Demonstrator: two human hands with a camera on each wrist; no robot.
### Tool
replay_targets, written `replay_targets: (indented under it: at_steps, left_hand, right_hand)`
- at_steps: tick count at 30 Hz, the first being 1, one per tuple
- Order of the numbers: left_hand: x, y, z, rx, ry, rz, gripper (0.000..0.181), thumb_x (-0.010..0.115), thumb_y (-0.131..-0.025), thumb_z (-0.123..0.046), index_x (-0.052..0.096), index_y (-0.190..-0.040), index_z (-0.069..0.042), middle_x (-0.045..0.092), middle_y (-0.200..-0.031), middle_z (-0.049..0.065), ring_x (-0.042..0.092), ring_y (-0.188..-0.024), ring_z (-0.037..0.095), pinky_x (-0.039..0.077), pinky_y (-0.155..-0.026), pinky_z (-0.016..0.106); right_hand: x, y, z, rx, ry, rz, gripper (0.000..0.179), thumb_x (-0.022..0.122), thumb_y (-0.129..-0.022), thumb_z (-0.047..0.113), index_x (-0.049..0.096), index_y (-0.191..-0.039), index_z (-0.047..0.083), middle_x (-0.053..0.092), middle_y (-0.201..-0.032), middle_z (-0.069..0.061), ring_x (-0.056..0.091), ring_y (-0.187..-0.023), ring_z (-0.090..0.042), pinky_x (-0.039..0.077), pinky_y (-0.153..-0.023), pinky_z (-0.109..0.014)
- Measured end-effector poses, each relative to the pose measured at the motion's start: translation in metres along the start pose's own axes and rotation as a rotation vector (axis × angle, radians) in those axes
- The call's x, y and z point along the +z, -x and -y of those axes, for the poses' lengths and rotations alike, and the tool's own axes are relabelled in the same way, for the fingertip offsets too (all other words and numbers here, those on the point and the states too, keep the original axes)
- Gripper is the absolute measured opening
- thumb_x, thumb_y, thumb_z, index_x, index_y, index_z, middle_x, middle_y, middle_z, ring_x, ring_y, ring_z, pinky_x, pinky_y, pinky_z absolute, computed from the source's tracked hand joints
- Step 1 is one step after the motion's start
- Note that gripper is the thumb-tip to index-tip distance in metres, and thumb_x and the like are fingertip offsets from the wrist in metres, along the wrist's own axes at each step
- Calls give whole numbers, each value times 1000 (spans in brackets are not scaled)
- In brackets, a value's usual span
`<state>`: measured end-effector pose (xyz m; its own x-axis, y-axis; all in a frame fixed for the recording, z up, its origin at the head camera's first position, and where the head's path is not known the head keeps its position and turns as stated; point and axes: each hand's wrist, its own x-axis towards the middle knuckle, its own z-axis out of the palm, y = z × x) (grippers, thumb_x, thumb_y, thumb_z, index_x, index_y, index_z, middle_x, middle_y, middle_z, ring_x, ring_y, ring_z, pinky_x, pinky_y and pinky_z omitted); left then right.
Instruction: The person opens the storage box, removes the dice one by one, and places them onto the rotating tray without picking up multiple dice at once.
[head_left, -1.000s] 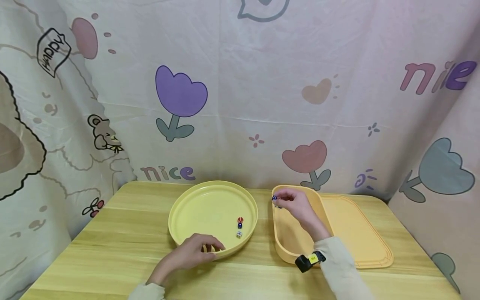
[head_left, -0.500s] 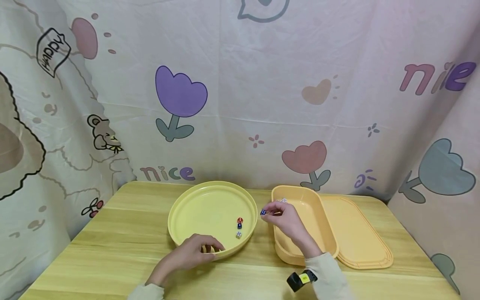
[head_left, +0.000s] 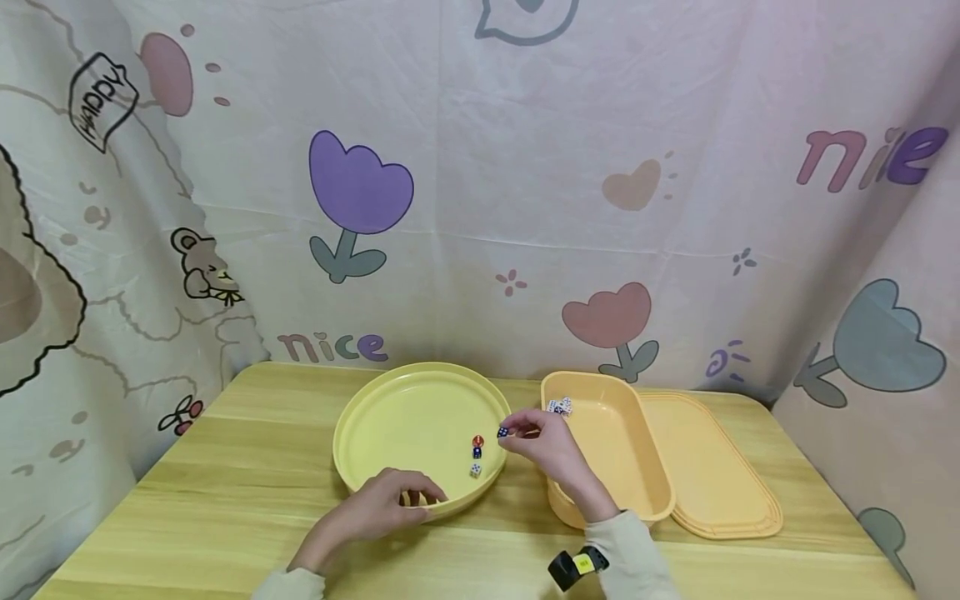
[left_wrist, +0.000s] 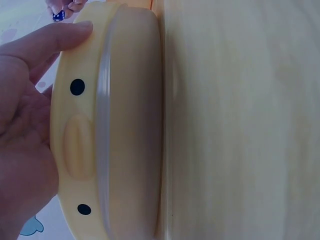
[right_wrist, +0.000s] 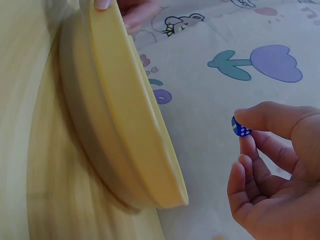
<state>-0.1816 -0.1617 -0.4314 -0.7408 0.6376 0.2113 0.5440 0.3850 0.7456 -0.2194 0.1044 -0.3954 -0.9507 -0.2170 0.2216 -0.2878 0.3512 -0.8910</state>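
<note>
My right hand (head_left: 551, 448) pinches a blue die (right_wrist: 241, 127) between thumb and fingers, just off the right rim of a round yellow tray (head_left: 405, 400). A red die (head_left: 477, 441), a dark blue die (head_left: 477, 453) and a white die (head_left: 476, 471) lie in a row inside the tray near its right side. My left hand (head_left: 393, 500) grips the tray's front rim, and in the left wrist view its thumb (left_wrist: 75, 34) lies on the outer wall. Several dice (head_left: 559, 407) sit in the far left corner of an orange rectangular box (head_left: 611, 442) to the right.
A flat orange lid (head_left: 723, 467) lies on the wooden table (head_left: 225, 475) at the right, partly behind the box. A printed curtain (head_left: 480, 167) hangs along the back and sides. A black device (head_left: 573, 568) is strapped to my right wrist.
My right hand has brought the blue die out of the box and leftward to the tray's right rim. Dice in the box's far corner have come into view. The left hand stays put.
</note>
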Motion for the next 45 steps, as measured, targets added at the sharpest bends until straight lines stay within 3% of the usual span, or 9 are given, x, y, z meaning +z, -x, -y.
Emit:
replay_targets:
  at_steps: [9, 25, 33, 45]
  left_hand:
    - [-1, 0, 1, 0, -28, -14, 19, 68, -85, -6, 72, -103, -9, 66, -92, -7, 54, -78, 2, 47, -66, 24]
    - [2, 2, 5, -18, -20, -8, 19, 67, -85, -7, 73, -103, -11, 65, -92, -11, 54, -79, 2, 47, -67, 25]
    - [1, 1, 4, 0, -28, -8, 20, 67, -84, -6, 73, -103, -10, 65, -92, -10, 54, -78, 2, 47, -66, 24]
    - [0, 1, 3, 21, -21, -9, 18, 68, -85, -6, 72, -102, -9, 67, -92, -7, 54, -77, 1, 47, -66, 24]
  right_hand:
    - [12, 1, -2, -52, 49, 43, 12, 76, -79, 3, 69, -89, 1, 64, -81, -1, 57, -75, -15, 49, -68, -27]
    - [15, 1, -5, -47, 99, 31, 13, 76, -79, 3, 70, -90, 3, 64, -84, -1, 55, -78, -15, 49, -70, -28]
    - [14, 0, -8, -79, 125, 11, 17, 71, -83, 1, 70, -100, -3, 67, -93, -8, 57, -83, -19, 50, -73, -30]
    - [12, -1, -10, -74, 149, 4, 15, 69, -86, 3, 71, -101, 0, 67, -92, -4, 58, -83, -19, 49, -71, -31]
